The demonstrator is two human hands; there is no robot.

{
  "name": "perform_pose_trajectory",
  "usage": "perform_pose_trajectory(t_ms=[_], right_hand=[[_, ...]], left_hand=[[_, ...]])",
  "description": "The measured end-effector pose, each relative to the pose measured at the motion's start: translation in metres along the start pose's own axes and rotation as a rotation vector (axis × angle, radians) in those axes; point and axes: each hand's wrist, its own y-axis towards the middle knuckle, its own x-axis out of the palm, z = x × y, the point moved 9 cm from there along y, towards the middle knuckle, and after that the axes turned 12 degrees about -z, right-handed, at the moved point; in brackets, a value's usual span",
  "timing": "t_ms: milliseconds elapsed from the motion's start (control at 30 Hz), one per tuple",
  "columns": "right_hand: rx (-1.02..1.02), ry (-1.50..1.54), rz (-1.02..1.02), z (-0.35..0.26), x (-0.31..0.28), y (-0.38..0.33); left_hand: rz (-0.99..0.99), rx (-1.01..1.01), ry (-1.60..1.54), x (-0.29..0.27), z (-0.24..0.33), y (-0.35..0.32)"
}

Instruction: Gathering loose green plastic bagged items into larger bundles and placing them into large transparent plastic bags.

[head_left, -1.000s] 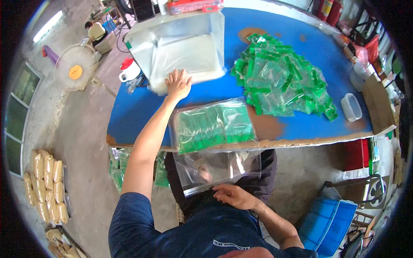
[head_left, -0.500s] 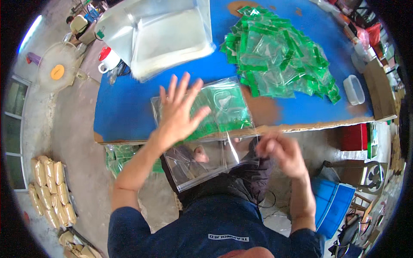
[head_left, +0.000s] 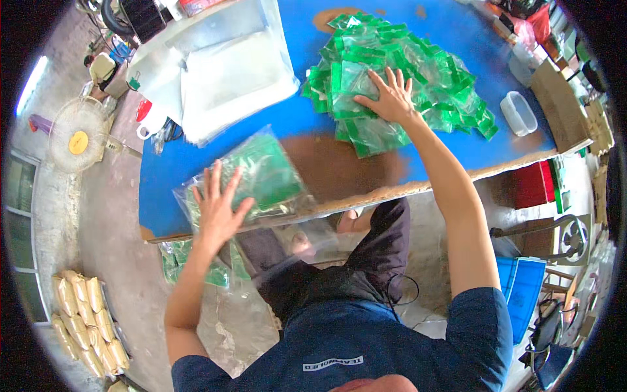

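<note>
Head view: a mug (head_left: pixel 155 123) and clear sheets (head_left: pixel 238 81) lie left on the bench (head_left: pixel 170 196). Left hand (head_left: pixel 219 210), fingers spread, partly hides the bag (head_left: pixel 264 170), now shifted leftward at the near edge. Right hand (head_left: pixel 390 99), fingers splayed, has reached the green pile (head_left: pixel 434 81), leaving the bag to the left; beyond, a tub (head_left: pixel 519 114).

The table (head_left: pixel 163 212) has a blue top with brown patches, and its front edge is brown and rough. The floor (head_left: pixel 114 215) is grey. At the left, a grey wall (head_left: pixel 55 219) has a window (head_left: pixel 21 232) with dark panes and a pale frame. Farther back, a long white light (head_left: pixel 32 85) is shining. A round fan (head_left: pixel 78 141) with a yellow centre is between the wall and the table. At the right, a dark fan (head_left: pixel 575 239) is near a blue box (head_left: pixel 528 300).
</note>
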Motion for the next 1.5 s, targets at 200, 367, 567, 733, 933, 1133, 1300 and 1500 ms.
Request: perform_pose_trajectory(t_ms=[200, 367, 567, 733, 933, 1133, 1300, 1500], right_hand=[[-0.078, 0.036, -0.054, -0.028, 0.004, -0.022], [-0.103, 0.038, 0.05, -0.032, -0.02, -0.029], [-0.026, -0.048, -0.215, -0.055, 0.006, -0.045], [-0.547, 0.069, -0.196, -0.129, -0.003, -0.092], [-0.458, 0.027, -0.063, -0.145, -0.031, -0.148], [-0.841, 0.387, -0.206, -0.21, -0.024, -0.217], [-0.779, 0.466, -0.072, -0.21, -0.049, -0.218], [-0.444, 0.558, -0.101, -0.151, -0.009, -0.192]], left_hand=[[-0.155, -0.065, 0.113, -0.033, -0.066, 0.013], [0.056, 0.056, 0.108, 0.005, -0.009, 0.039], [-0.013, 0.058, 0.082, 0.006, -0.025, 0.042], [-0.076, -0.012, 0.075, -0.01, -0.091, 0.008], [0.289, -0.023, -0.883, -0.016, 0.018, -0.068], [-0.205, -0.222, -2.027, 0.123, 0.099, -0.079], [-0.141, -0.224, -2.109, 0.122, 0.1, -0.077], [-0.322, -0.034, -2.285, 0.126, 0.186, -0.061]])
